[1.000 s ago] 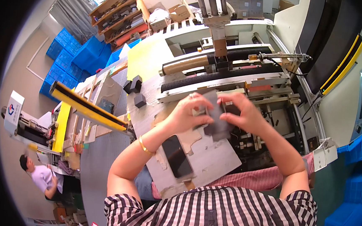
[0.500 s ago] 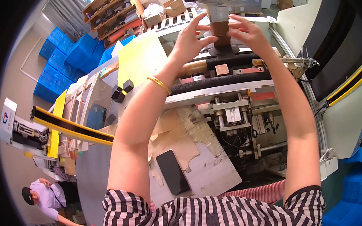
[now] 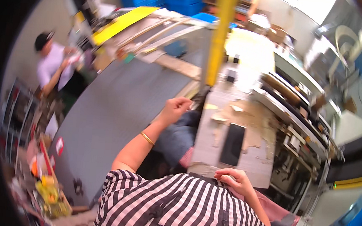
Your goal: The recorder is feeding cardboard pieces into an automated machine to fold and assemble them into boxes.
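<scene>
My left hand [image 3: 176, 111], with a gold bangle on its wrist, is over the gap between the grey table [image 3: 119, 90] and the pale board [image 3: 205, 150]. Its fingers are curled together, and whatever they hold, if anything, is hidden. Close to my body, my right hand [image 3: 236, 180] hovers by the board's near edge. Its fingers are loosely bent, with a space between them and nothing visible inside. A black smartphone [image 3: 232, 144] lies on the board just beyond it, beside torn brown paper [image 3: 253, 124]. Motion blurs much of the picture.
A yellow post [image 3: 221, 40] rises between the table and the board. To the right runs a roller machine [image 3: 291, 97]. Two small black blocks [image 3: 231, 76] sit beyond the phone. Another person [image 3: 56, 64] stands at far left. Blue crates [image 3: 182, 0] are stacked behind.
Both hands have left the brown block at the machine and come back toward my body, the left one farther left. My view has swung left, bringing the grey table into the middle.
</scene>
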Available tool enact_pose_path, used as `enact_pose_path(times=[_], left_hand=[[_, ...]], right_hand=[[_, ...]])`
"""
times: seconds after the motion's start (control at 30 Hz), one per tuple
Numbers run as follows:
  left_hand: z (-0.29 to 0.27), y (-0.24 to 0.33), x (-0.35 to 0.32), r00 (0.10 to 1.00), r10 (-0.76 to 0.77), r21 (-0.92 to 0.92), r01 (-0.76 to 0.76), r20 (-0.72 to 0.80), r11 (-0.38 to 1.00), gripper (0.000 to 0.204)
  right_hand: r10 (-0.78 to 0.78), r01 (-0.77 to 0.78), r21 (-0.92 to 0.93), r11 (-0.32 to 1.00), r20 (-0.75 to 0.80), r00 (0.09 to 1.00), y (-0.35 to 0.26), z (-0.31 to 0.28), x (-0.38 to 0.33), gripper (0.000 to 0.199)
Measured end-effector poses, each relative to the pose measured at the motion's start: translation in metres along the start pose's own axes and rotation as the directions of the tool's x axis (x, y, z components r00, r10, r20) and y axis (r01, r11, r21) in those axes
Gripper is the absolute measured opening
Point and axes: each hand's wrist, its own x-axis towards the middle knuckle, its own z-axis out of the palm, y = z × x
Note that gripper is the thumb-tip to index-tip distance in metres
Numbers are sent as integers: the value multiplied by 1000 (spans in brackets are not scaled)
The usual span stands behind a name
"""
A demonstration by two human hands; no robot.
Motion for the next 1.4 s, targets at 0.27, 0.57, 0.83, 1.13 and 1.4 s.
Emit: enact_pose_path(times=[0.27, 0.57, 0.83, 1.13, 1.4], left_hand=[[-377, -248, -370, 297, -92, 161, 722, -950, 673, 19], [-418, -156, -587, -305, -174, -297, 952, -936, -68, 54], [-441, -160, -603, -114, -175, -87, 984, -978, -156, 30], [-375, -128, -350, 584, -506, -106, 583, -635, 806, 22], [-136, 92, -130, 926, 164, 323, -279, 339, 904, 12]], right_hand=[[81, -91, 20, 996, 294, 952, -32, 139, 120, 25], [51, 238, -345, 908, 653, 755, -54, 277, 246, 31], [61, 370, -388, 844, 755, 653, -58, 317, 266, 30], [-65, 426, -423, 800, 645, 761, -50, 252, 210, 28], [-470, 405, -386, 829, -87, 878, -56, 101, 112, 22]])
